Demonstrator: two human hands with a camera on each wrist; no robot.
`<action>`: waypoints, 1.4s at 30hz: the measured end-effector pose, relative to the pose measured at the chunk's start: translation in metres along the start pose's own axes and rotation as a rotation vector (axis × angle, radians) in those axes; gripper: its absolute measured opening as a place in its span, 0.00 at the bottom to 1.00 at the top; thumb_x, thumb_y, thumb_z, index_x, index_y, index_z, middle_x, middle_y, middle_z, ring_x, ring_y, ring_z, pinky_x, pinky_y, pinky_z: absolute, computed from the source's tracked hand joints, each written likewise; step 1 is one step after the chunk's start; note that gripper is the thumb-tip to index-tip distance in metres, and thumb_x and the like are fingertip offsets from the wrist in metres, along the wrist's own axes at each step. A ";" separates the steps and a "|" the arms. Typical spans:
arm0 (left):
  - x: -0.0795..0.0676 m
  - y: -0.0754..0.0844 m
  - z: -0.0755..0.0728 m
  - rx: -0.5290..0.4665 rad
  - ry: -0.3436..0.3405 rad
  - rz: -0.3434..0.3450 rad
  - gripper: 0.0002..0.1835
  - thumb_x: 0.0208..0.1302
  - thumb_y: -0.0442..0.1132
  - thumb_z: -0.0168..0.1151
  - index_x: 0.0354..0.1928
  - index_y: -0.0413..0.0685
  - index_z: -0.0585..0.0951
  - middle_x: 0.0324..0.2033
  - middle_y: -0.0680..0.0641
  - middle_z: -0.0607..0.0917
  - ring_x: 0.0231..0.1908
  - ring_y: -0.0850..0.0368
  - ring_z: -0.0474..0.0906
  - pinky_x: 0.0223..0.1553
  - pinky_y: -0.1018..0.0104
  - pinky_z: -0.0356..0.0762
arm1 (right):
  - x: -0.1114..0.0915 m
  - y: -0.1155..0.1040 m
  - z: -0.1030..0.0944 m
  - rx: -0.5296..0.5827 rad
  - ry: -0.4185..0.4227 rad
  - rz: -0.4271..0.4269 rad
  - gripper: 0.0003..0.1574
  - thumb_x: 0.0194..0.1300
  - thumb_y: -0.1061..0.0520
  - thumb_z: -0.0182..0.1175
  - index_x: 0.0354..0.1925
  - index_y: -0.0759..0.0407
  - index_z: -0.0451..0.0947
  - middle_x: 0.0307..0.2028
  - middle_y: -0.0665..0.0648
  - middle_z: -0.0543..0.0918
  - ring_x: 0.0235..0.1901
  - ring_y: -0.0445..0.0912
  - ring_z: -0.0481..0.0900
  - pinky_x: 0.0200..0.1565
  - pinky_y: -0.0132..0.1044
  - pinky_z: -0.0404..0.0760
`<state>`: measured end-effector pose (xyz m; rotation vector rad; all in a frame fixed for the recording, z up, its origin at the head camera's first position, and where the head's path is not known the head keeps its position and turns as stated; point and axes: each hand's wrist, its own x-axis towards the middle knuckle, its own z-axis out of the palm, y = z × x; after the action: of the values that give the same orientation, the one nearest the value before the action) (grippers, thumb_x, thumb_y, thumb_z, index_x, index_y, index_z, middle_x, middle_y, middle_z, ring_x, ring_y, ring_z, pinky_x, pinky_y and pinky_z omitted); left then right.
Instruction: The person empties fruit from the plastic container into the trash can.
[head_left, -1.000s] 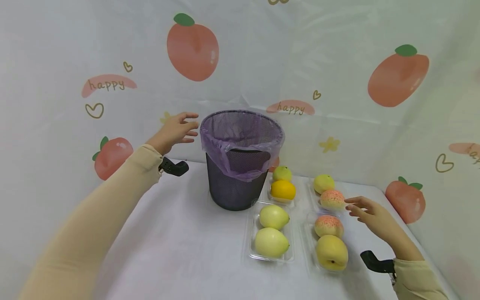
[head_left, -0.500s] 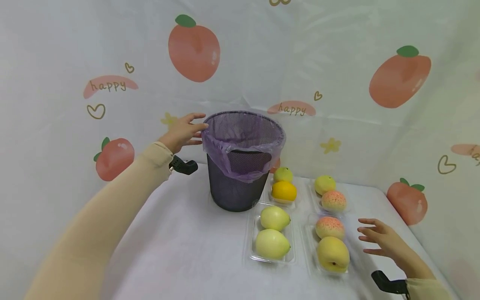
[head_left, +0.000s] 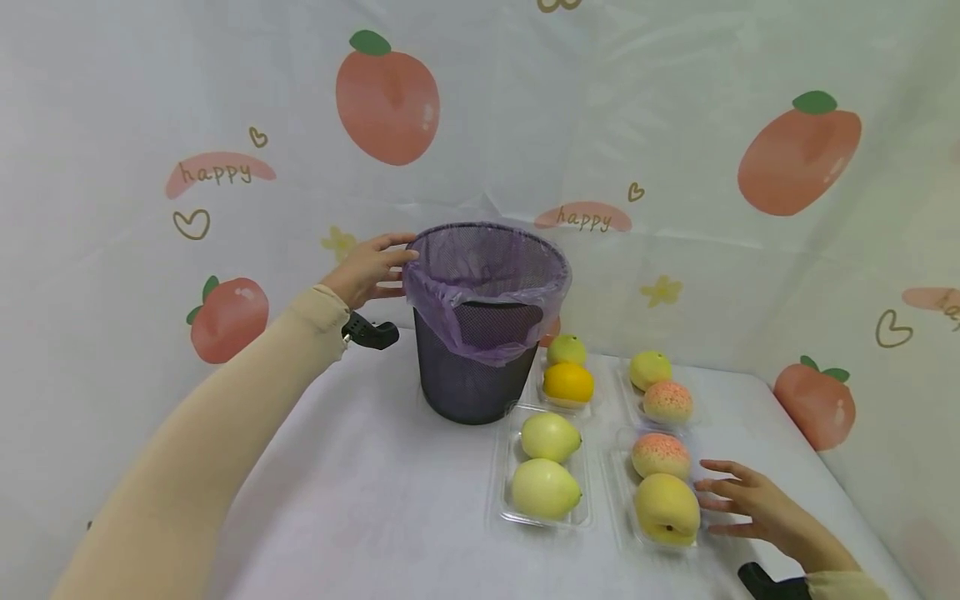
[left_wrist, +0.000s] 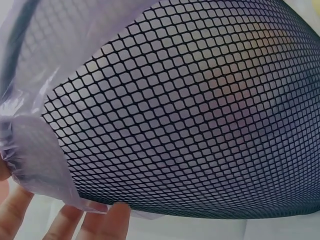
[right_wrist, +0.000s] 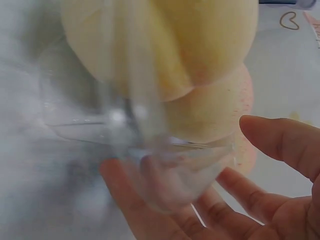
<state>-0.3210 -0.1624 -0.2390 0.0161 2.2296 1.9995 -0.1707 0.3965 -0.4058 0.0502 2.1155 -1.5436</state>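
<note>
"How far along is it?"
"The mesh bin (head_left: 474, 383), upper centre of the head view, is already lined with a purple bag (head_left: 491, 337). The clear tray (head_left: 621, 512) at lower right sits on the tabletop (head_left: 360, 517), with a yellow fruit (head_left: 666, 504) and a speckled peach (head_left: 660, 454) in it. Nothing is lifted yet; the bin's bottom is hidden."
"And the hands?"
"The left hand (head_left: 367, 271) rests loosely extended fingers at the bin's rim. The right hand (head_left: 761, 508), fingers spread and holding nothing, is beside that tray; I can't tell whether it touches."
"Any change?"
"A second ago the left hand was off the bin, and the right was higher, by the farther peach (head_left: 667, 402)."
</note>
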 end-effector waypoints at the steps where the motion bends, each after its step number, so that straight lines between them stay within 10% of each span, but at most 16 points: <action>1: 0.000 -0.001 0.000 -0.009 0.004 -0.003 0.28 0.72 0.43 0.54 0.72 0.58 0.63 0.58 0.48 0.70 0.58 0.47 0.70 0.60 0.52 0.72 | 0.000 0.001 0.000 0.008 -0.003 0.006 0.38 0.75 0.52 0.48 0.68 0.76 0.47 0.48 0.49 0.80 0.47 0.44 0.81 0.48 0.53 0.81; 34: 0.003 -0.002 0.001 -0.100 -0.022 -0.048 0.29 0.71 0.43 0.57 0.72 0.61 0.63 0.48 0.54 0.72 0.44 0.57 0.73 0.45 0.65 0.76 | 0.010 0.010 0.005 -0.001 0.011 0.097 0.39 0.75 0.53 0.49 0.68 0.77 0.48 0.50 0.55 0.80 0.44 0.45 0.80 0.47 0.50 0.83; 42: 0.003 -0.002 0.000 -0.086 -0.003 -0.062 0.30 0.71 0.43 0.56 0.73 0.63 0.62 0.57 0.51 0.70 0.53 0.51 0.70 0.58 0.55 0.72 | 0.012 0.009 0.006 0.002 -0.029 0.096 0.37 0.75 0.52 0.48 0.68 0.77 0.51 0.47 0.49 0.80 0.43 0.45 0.79 0.47 0.49 0.83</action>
<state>-0.3236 -0.1627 -0.2414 -0.0587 2.1131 2.0596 -0.1758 0.3909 -0.4205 0.1265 2.0583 -1.4820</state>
